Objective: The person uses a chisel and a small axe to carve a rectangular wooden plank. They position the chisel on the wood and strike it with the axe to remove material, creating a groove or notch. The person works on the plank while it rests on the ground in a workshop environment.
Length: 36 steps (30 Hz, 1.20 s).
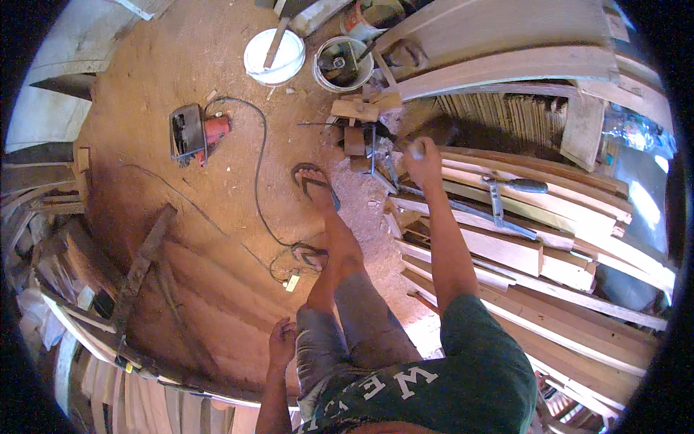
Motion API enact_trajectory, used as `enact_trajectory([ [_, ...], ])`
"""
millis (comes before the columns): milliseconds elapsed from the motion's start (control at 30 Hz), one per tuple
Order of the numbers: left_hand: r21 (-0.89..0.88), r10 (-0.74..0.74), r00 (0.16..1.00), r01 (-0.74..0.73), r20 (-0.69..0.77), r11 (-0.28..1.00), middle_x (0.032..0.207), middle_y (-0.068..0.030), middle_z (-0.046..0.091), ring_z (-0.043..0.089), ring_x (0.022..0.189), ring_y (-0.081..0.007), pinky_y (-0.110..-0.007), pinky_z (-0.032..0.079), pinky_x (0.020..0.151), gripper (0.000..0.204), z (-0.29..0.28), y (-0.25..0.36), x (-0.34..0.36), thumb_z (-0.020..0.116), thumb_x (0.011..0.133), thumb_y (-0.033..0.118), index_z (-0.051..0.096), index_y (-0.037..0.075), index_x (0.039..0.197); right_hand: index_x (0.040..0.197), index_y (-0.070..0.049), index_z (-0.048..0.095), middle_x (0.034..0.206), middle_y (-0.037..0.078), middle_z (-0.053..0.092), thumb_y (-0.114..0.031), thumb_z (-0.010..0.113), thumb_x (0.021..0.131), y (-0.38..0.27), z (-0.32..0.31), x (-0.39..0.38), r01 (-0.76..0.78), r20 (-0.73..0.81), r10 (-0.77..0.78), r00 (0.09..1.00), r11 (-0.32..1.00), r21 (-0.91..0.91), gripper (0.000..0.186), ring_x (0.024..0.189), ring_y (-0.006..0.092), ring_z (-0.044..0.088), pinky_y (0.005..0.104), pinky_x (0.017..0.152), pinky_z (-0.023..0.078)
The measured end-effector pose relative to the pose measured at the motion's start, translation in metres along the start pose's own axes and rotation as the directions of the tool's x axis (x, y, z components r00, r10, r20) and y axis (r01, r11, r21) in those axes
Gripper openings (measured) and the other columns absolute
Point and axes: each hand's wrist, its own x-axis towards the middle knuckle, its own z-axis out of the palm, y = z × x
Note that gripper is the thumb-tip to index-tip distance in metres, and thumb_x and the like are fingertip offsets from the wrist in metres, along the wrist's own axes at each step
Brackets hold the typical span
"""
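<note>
My right hand (426, 159) is closed around something pale I cannot make out, at the right of some wood blocks (354, 108) with a blue metal bar (374, 148) standing out among them. Just below and right, a metal tool with a black handle (528, 186) and a long metal bar (524, 233) lie on stacked boards (491, 242). My left hand (282, 336) hangs beside my grey shorts with its fingers loosely bent and apart, holding nothing visible.
A red power tool (217, 130) with a black cord rests on the dusty floor (181, 65), near my sandalled feet. Buckets (275, 54) stand at the top. Large planks (499, 43) lean at upper right; timber (101, 267) is piled at left.
</note>
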Motion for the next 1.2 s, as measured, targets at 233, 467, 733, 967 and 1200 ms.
enact_trajectory([
  [233,-0.180,0.154,0.963,-0.115,0.221,0.977,0.129,-0.0131,0.066,0.062,0.121,-0.0216,-0.035,0.047,0.106,0.047,0.069,0.159,0.094,0.063,0.102,0.024,0.053,-0.001,0.140,0.111,-0.002,0.062,0.092,0.007,0.065,-0.011,0.070,0.082,-0.088,-0.131,-0.098,-0.258,0.009,0.274,0.962,0.891,0.373,0.031,0.084,0.0160,0.062,0.0322,0.080,0.052],
  [467,-0.699,0.125,0.963,0.082,0.241,0.711,0.107,-0.0112,0.068,0.066,0.099,-0.0209,-0.036,0.054,0.090,0.031,0.135,0.313,0.160,0.061,0.101,0.029,0.063,0.002,0.117,0.128,-0.004,0.058,0.109,0.006,0.066,-0.026,0.069,0.098,-0.147,-0.080,-0.167,-0.425,0.522,0.005,0.853,0.589,0.688,0.040,0.099,0.0187,0.065,0.0358,0.093,0.052],
  [733,-0.585,-0.123,0.981,0.012,-0.151,0.811,0.070,-0.0031,0.055,0.057,0.059,-0.0168,-0.036,0.055,0.061,0.010,-0.021,0.205,0.165,0.062,0.094,0.017,0.056,0.010,0.089,0.133,-0.007,0.056,0.099,0.009,0.064,-0.052,0.049,0.105,-0.130,0.159,-0.077,-0.798,0.788,0.343,0.510,-0.153,0.583,0.054,0.086,0.0246,0.062,0.0402,0.068,0.055],
  [967,-0.628,-0.430,0.864,0.187,-0.260,0.755,0.071,-0.0059,0.058,0.061,0.060,-0.0192,-0.036,0.055,0.058,0.013,-0.072,0.027,0.108,0.062,0.092,0.019,0.056,0.008,0.093,0.111,-0.010,0.061,0.099,0.009,0.061,-0.045,0.061,0.099,-0.145,0.186,-0.045,-0.657,0.743,0.559,0.369,-0.408,0.633,0.037,0.088,0.0231,0.057,0.0410,0.066,0.059],
  [1200,-0.614,-0.301,0.938,0.136,-0.172,0.777,0.072,-0.0050,0.058,0.061,0.060,-0.0186,-0.037,0.058,0.059,0.013,-0.037,0.052,0.063,0.065,0.092,0.018,0.056,0.011,0.096,0.099,-0.012,0.060,0.088,0.005,0.063,-0.031,0.069,0.094,-0.059,0.227,-0.088,-0.582,0.703,0.536,0.467,-0.413,0.701,0.021,0.075,0.0180,0.057,0.0337,0.063,0.057],
])
